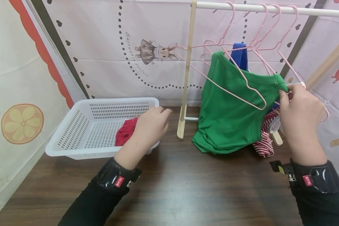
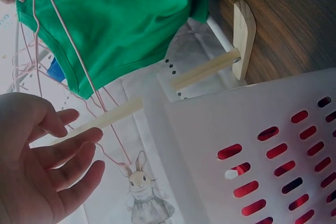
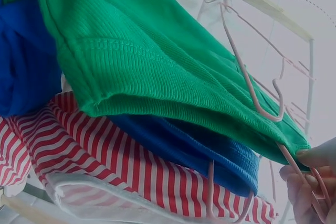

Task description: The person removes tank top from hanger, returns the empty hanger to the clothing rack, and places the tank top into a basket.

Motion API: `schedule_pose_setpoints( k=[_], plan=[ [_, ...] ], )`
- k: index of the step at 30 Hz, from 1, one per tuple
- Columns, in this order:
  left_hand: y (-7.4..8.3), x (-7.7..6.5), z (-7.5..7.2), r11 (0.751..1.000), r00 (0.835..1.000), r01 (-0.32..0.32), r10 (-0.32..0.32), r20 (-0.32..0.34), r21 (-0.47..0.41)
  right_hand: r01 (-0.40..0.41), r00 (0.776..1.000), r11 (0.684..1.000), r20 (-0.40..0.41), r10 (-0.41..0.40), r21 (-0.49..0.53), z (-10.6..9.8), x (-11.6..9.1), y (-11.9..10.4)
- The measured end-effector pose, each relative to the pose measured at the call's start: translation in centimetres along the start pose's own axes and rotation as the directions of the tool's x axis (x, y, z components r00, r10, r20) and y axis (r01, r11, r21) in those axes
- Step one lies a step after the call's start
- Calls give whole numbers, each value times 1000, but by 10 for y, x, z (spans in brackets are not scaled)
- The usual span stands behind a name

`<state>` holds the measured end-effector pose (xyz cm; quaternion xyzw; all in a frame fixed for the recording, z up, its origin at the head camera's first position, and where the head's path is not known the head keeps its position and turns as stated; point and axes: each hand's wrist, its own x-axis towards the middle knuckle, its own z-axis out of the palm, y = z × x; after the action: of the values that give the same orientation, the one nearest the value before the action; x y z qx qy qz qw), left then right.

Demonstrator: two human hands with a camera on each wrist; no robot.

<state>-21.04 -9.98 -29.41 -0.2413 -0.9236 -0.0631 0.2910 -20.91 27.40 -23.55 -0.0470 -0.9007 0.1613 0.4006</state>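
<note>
A green garment (image 1: 231, 103) hangs from the rack, its upper edge slanting down to the right. My right hand (image 1: 303, 114) pinches its upper right corner between thumb and fingers; in the right wrist view a pink hanger (image 3: 291, 161) runs beside those fingers. Another pink hanger (image 1: 245, 78) crosses the garment's front. My left hand (image 2: 58, 161) has loosely bent fingers around nothing, above the right side of the white basket (image 1: 82, 150). Inside the basket lies a red cloth (image 1: 125, 131), partly hidden by the left hand.
Behind the green garment hang a blue garment (image 1: 239, 58) and a red-and-white striped one (image 3: 131, 161). A white rail (image 1: 322, 12) carries several pink hangers. The rack's wooden post (image 1: 187, 62) and foot (image 1: 181, 125) stand between basket and clothes on the brown table (image 1: 186, 188).
</note>
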Motion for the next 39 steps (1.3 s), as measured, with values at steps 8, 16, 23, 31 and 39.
schedule_pose_setpoints(
  k=[8,16,23,31,39],
  plan=[
    [-3,-1,-3,999,999,-9,11,51,-45,8,1000,1000,-25,-8,25,1,2,0],
    [-4,-2,-5,999,997,5,-3,73,-38,13,998,999,-58,-10,46,-3,4,-2],
    [-6,-5,-4,999,999,7,-5,43,-37,-32,998,998,-51,34,50,-7,4,-5],
    [-6,-7,-4,999,1000,5,-4,23,-43,-5,994,999,-111,10,51,-9,0,0],
    [-4,-9,-7,999,999,31,-30,42,-34,-5,992,999,-122,12,52,-13,-7,4]
  ],
)
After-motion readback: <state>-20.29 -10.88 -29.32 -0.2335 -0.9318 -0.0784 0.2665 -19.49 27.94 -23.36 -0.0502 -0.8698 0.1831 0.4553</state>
